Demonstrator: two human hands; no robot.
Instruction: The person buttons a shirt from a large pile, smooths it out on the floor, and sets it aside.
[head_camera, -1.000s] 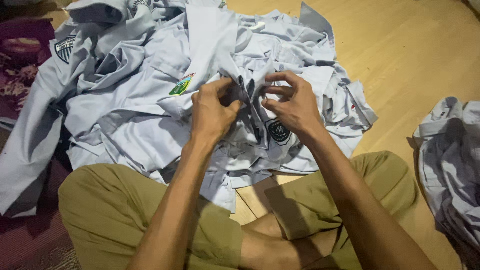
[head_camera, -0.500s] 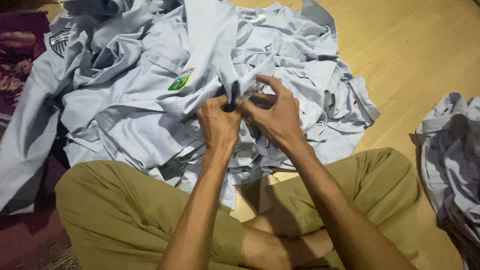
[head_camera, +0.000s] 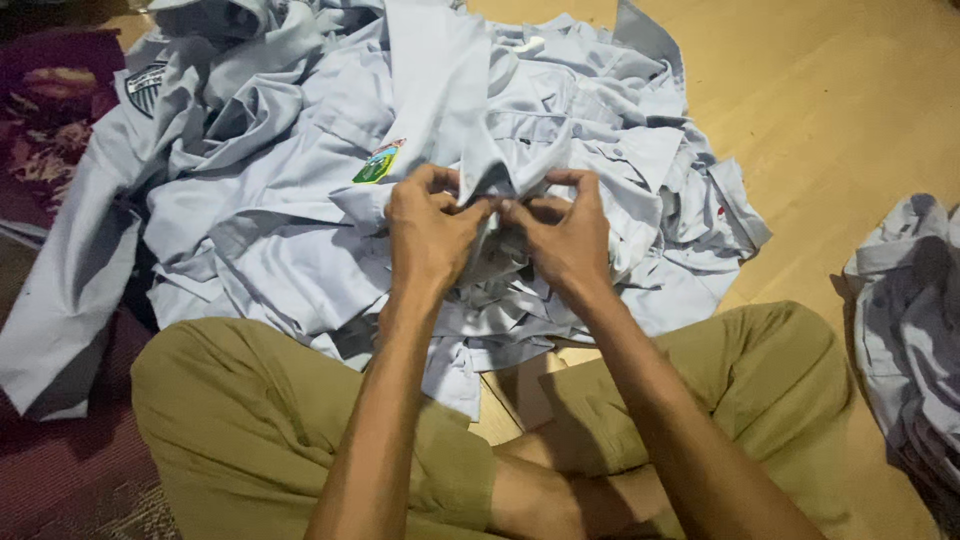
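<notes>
Left hand (head_camera: 428, 232) and right hand (head_camera: 562, 236) meet fingertip to fingertip over a heap of pale grey shirts (head_camera: 300, 200). Both are closed in a narrow pinch on the same fold of grey shirt cloth (head_camera: 500, 170), thumbs and forefingers pressed together at the point where the two hands touch. The pinched fold rises slightly above the heap; the rest of that shirt runs away from the hands, up and beyond them. Just left of the left hand, a small green badge (head_camera: 378, 163) is sewn to a sleeve. Farther out on that side, at the heap's far left edge, lies a dark shield-shaped badge (head_camera: 146, 86). Below the hands, the person's crossed legs in olive trousers (head_camera: 250, 430) rest on a wooden floor (head_camera: 850, 110). Well to the right of the right hand lies a second pile of grey shirts (head_camera: 910, 320). At far left, a dark red patterned rug (head_camera: 50, 130) shows.
</notes>
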